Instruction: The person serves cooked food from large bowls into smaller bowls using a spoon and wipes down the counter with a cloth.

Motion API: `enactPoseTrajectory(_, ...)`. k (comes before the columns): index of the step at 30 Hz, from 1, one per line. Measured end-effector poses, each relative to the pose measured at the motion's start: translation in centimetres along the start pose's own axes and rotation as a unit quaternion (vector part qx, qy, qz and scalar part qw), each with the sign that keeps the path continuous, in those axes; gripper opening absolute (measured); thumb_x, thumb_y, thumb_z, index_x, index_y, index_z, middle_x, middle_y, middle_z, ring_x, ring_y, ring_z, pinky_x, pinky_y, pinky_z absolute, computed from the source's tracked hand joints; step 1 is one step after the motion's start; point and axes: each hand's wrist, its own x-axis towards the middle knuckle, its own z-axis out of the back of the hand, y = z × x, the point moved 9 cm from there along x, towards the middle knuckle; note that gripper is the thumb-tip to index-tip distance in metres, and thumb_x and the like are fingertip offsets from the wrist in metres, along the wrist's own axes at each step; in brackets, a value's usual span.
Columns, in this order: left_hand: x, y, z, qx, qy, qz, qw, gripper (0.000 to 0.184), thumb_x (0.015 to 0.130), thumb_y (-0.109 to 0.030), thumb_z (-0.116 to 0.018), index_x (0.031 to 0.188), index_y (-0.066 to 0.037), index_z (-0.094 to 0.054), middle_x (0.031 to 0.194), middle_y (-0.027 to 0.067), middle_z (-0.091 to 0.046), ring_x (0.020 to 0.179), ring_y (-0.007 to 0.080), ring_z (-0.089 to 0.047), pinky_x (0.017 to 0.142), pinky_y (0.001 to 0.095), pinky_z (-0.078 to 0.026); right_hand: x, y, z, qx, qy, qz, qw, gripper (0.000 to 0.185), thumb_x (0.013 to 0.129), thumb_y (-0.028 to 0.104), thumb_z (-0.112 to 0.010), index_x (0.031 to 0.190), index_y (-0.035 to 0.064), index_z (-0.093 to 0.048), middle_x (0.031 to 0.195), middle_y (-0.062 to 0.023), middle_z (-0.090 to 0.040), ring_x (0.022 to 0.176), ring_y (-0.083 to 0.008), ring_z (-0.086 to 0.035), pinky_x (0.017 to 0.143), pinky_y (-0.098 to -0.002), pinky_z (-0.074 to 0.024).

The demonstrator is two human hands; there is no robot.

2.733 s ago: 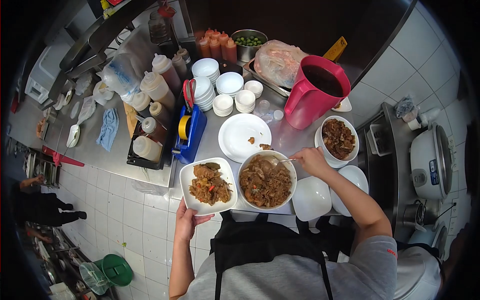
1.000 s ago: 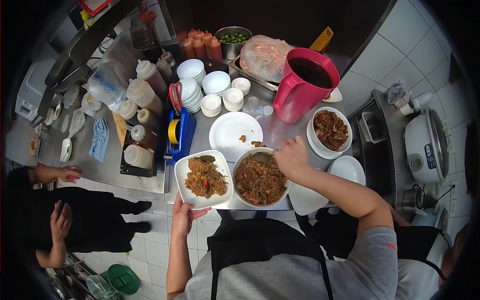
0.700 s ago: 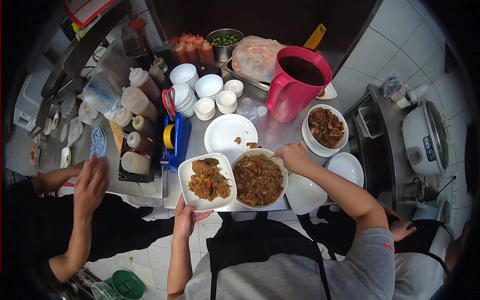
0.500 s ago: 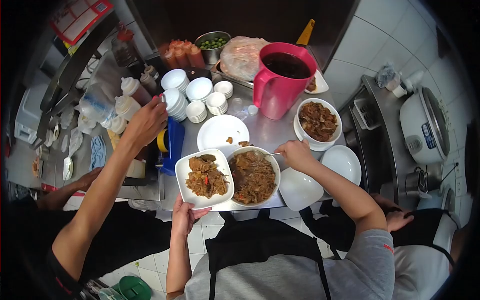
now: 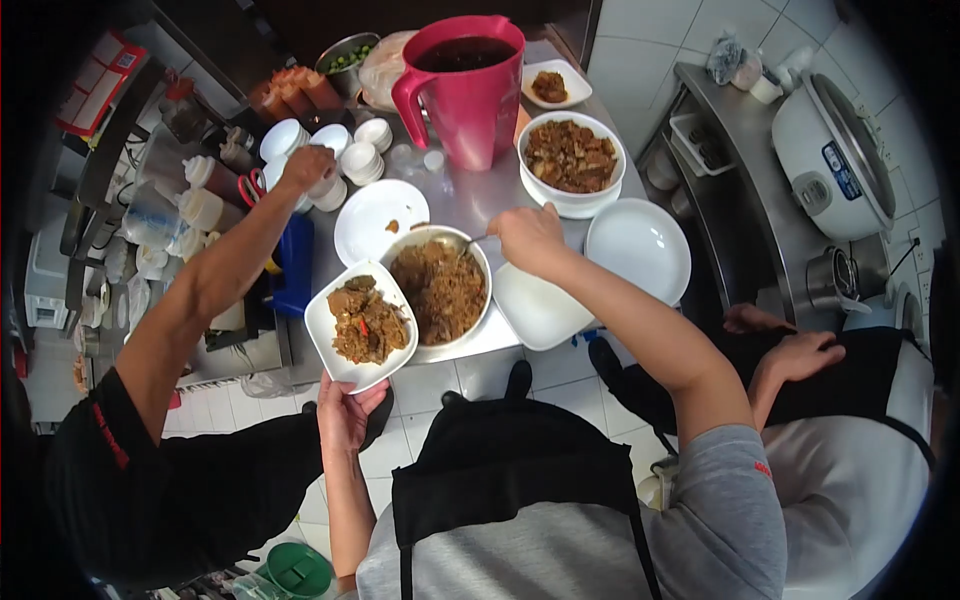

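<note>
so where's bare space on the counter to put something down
Best bet: bare counter in front of the pink pitcher, between the plate with food scraps and the far stew bowl; the right hand and spoon border its near side. Crowded: the left, with bottles, stacked bowls and a co-worker's arm, and the front, packed with dishes.

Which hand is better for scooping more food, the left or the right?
Probably the right hand: it holds the spoon, which dips into the bowl. The left hand is busy holding the plate by its near edge.
</note>
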Motion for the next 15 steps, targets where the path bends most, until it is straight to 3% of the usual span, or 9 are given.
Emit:
enactPoseTrajectory(11,-1.3,0.3,1.5,0.067,0.032,0.022,0.997,0.055,0.079,-0.003,-0.042,0.132,0.0,-0.031,0.105,0.0257,-0.061,0.08,0.034,-0.069,0.067,0.0358,-0.062,-2.6,1.7,0.0,-0.043,-0.042,-0.042,0.997,0.02,0.079,0.012,-0.053,0.085,0.0154,-0.072,0.082,-0.0126,-0.069,0.083,-0.0294,-0.067,0.081,-0.0475,-0.0413)
enactPoseTrajectory(15,-0.5,1.0,1.7,0.056,0.042,0.033,0.997,0.06,0.078,0.0,-0.038,0.136,-0.001,-0.024,0.106,0.0285,-0.058,0.08,0.0379,-0.068,0.066,0.0373,-0.062,-2.9,2.0,0.1,-0.06,-0.081,-0.041,0.994,0.019,0.08,0.012,-0.053,0.083,0.0141,-0.072,0.083,-0.0132,-0.069,0.085,-0.0301,-0.067,0.08,-0.0477,-0.044)
